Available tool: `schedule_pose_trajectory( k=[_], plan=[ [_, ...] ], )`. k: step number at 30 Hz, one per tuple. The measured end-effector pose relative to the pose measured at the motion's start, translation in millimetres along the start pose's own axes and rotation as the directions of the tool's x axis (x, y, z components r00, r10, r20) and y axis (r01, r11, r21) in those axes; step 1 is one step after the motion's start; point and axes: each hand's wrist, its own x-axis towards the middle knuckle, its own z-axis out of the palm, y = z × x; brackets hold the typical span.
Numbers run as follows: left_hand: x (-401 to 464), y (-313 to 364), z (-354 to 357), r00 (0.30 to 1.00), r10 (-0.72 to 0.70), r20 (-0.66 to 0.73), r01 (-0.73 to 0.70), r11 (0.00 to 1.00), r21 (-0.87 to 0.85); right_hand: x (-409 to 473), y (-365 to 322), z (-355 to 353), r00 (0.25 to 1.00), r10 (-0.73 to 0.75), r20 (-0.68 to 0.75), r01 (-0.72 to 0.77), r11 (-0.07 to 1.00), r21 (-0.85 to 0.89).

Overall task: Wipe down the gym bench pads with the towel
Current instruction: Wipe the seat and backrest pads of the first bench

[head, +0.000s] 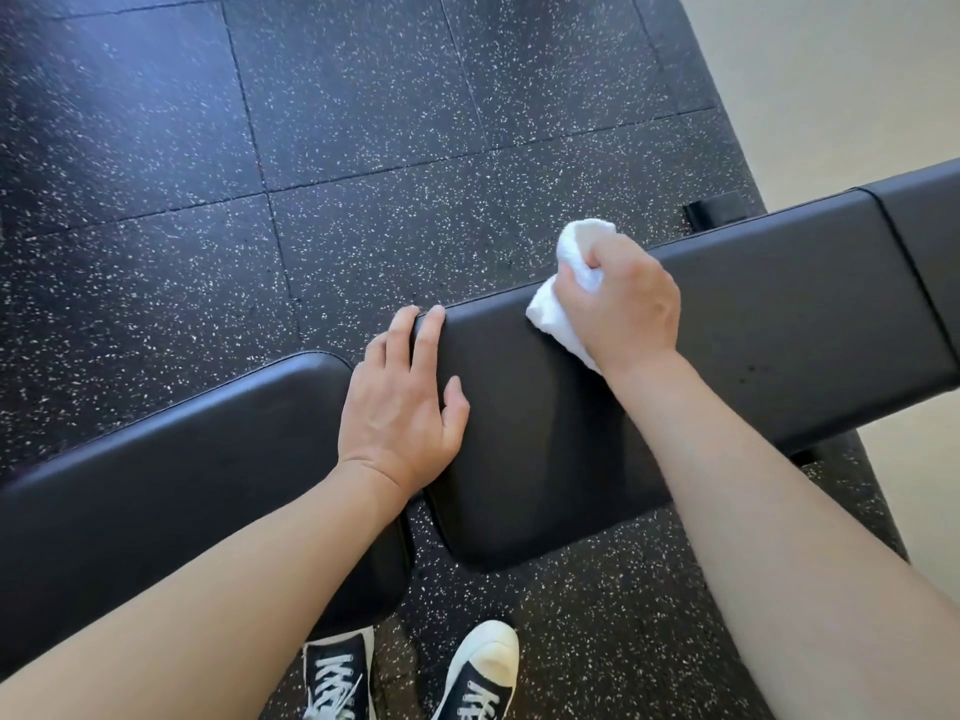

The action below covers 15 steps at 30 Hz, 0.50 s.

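Your right hand (626, 304) grips the bunched white towel (574, 272), fingers curled round it, and presses it onto the far edge of the middle pad (727, 324). Part of the towel sticks out above your knuckles and part lies under your palm (the rest is hidden by the hand). Your left hand (402, 402) lies flat on the left end of that same pad, fingers straight and slightly spread, fingertips reaching over the far edge by the gap to the seat pad (182, 459). A third pad (930, 236) adjoins at the right. Below, your two sneakers (483, 672) stand on the speckled floor (311, 148).
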Motion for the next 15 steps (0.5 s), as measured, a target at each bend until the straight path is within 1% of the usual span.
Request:
schedule_pose_trajectory(
  k=[2, 3, 5, 7, 8, 9, 11, 13, 15],
  plan=[
    [-0.1, 0.7, -1.5, 1.0, 0.001, 0.011, 0.0, 1.0, -0.002, -4.3, -16.8, 4.3, 0.998, 0.052, -0.021, -0.052, 0.999, -0.004],
    [0.1, 0.1, -2.0, 1.0, 0.001, 0.017, -0.001, 1.0, -0.004, -13.5, -33.9, 8.5, 1.0, 0.027, -0.012, -0.027, 1.0, -0.013],
    [0.9, -2.1, -1.6, 0.999, 0.008, 0.032, -0.007, 1.0, -0.014, -38.0, -67.8, 19.3, 0.986, -0.164, -0.007, 0.163, 0.985, -0.05],
    [1.5, -3.6, 0.3, 0.999, 0.027, 0.042, -0.026, 1.0, -0.018, -54.2, -79.0, 24.5, 0.94, -0.342, -0.016, 0.342, 0.94, 0.01],
    [1.6, -4.4, 1.2, 0.999, 0.034, 0.043, -0.033, 0.999, -0.012, -53.3, -74.4, 24.6, 0.921, -0.387, -0.03, 0.388, 0.921, 0.038],
    [1.6, -4.2, 1.9, 0.999, 0.037, 0.039, -0.037, 0.999, -0.005, -48.9, -65.9, 23.1, 0.91, -0.411, -0.047, 0.413, 0.91, 0.031],
    [1.4, -2.0, 2.0, 0.999, 0.027, 0.026, -0.027, 1.0, -0.004, -36.2, -41.2, 17.7, 0.924, -0.373, -0.081, 0.372, 0.928, -0.027],
    [0.6, -1.2, 0.9, 1.0, 0.01, 0.015, -0.01, 1.0, -0.008, -19.5, -17.7, 11.1, 0.97, -0.225, -0.09, 0.224, 0.974, -0.02],
    [0.6, -1.1, -0.3, 1.0, 0.012, 0.015, -0.012, 1.0, -0.009, -7.3, -1.4, 7.8, 0.997, -0.054, -0.049, 0.054, 0.999, 0.002]
  ],
)
